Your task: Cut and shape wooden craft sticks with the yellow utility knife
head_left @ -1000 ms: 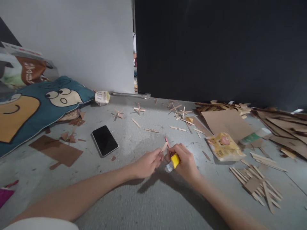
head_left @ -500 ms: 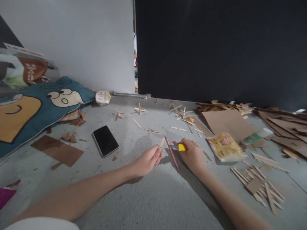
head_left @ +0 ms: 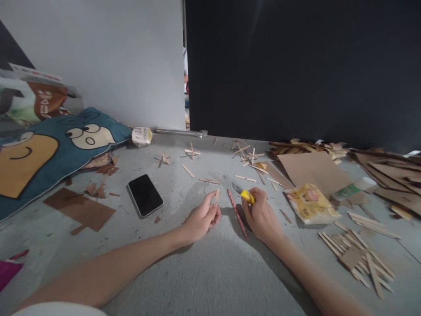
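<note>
My left hand [head_left: 201,218] pinches a short wooden craft stick [head_left: 216,196] that stands up from its fingertips. My right hand [head_left: 260,215] is closed round a yellow utility knife [head_left: 246,195] whose blade points left and away, a little right of the stick. A red pencil [head_left: 237,213] lies on the grey floor between the two hands, touching neither.
A black phone [head_left: 145,195] lies to the left. Brown card scraps [head_left: 79,210] and a blue cartoon cushion [head_left: 49,149] sit further left. Loose sticks [head_left: 245,177] litter the floor ahead. A yellow packet [head_left: 309,202], cardboard sheets [head_left: 311,168] and a stick assembly [head_left: 358,257] lie to the right.
The red pencil left my right hand and now lies on the floor. My right hand turned the knife so its blade points forward. My left hand stayed with the stick.
</note>
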The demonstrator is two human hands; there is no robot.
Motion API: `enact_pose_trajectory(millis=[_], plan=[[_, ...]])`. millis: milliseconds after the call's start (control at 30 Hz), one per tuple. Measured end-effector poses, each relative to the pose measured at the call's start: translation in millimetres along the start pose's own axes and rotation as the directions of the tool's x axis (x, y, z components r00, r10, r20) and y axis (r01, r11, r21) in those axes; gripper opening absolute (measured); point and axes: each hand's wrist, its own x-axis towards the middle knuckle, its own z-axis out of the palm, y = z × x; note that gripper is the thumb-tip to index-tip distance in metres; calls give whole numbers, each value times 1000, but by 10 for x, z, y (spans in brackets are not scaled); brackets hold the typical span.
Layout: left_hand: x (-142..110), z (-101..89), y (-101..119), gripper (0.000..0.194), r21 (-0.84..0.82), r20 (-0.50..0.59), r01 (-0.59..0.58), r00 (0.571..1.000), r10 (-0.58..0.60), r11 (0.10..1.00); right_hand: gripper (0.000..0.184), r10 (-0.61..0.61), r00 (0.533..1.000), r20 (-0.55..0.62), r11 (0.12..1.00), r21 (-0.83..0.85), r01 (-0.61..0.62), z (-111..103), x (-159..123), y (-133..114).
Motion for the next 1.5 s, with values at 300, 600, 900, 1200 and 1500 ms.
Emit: enact_pose_trajectory(millis=[300, 600, 900, 1200, 1500], plan=[[-68, 8, 97, 56, 335, -37, -2, 999, 15, 942, 26, 169, 977, -129, 921, 375, -110, -27, -60, -21], [-1, -137, 192, 43, 862, 32, -59, 998, 62, 503, 35, 85, 992, -89, 905, 423, -40, -62, -27, 44], [39, -204, 96, 47, 840, -143, 26, 974, 176, 542, 52, 107, 992, -72, 905, 420, -67, -17, 4, 28], [135, -315, 60, 36, 724, 52, -283, 932, 360, 629, 34, 285, 917, -279, 899, 410, -155, -105, -7, -22], [113, -317, 125, 35, 823, 265, -345, 936, 232, 451, 42, 398, 884, -247, 770, 613, -176, 17, 18, 31]])
